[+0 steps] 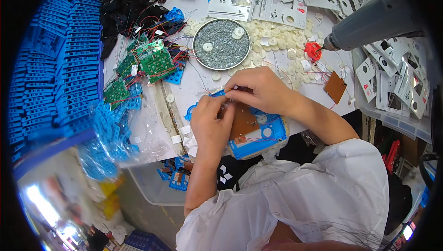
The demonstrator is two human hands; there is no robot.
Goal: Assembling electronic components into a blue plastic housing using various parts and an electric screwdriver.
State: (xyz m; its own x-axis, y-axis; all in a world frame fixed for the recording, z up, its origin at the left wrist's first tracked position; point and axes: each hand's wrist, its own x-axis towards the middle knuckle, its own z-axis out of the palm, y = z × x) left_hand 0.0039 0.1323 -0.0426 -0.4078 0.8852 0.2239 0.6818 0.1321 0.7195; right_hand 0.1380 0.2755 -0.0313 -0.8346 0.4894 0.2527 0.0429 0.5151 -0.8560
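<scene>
In front of me at the table's near edge lies a blue plastic housing (251, 148), with a brown circuit board (243, 124) set in it and thin red wires along its near side. My left hand (210, 119) rests over the housing's left part, fingers curled and pressed together. My right hand (260, 89) pinches at the far edge of the board, its fingertips close to the left ones. Whatever sits between the fingertips is too small and covered to make out. Beyond the hands stands a round dish (221, 43) full of small metal screws, with white plastic discs on top.
A grey electric screwdriver (369, 22) hangs at the right, its tip by a red round piece (313, 50). Green circuit boards (157, 62) with wires lie left. Blue housings (78, 57) are stacked far left; white panels (392, 75) fill a bin at right. Cream discs (277, 38) are scattered behind.
</scene>
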